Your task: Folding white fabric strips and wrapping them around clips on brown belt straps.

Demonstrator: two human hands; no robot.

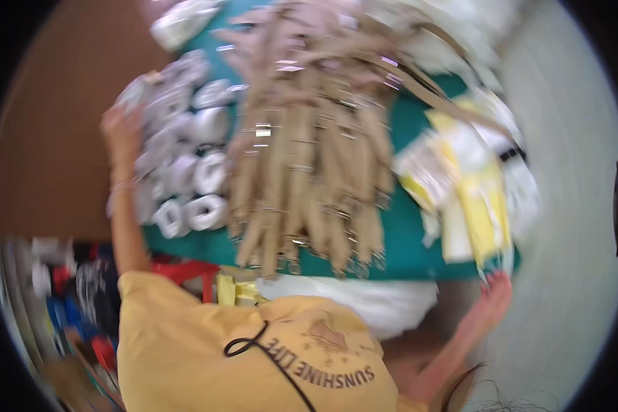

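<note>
My left hand (122, 129) is at the far left edge of a pile of white rolls (209, 172), some showing hollow cores. Its fingers touch a whitish wrapped bundle (134, 95), but blur hides how they sit on it. Down at the right front corner, my right hand (496, 294) has its fingers closed around thin white loops (507, 261) that hang by a yellow-and-white packet (484, 206). Between my hands lies a thick heap of beige straps (299, 151) with metal buckles and clips, their ends toward me.
All this lies on a green table (419, 240). White plastic (453, 27) covers the back right, with a loose beige strap (453, 106) arching from it. A brown board (48, 137) stands left. Below the front edge are a white sack (364, 299) and a red stool (185, 271).
</note>
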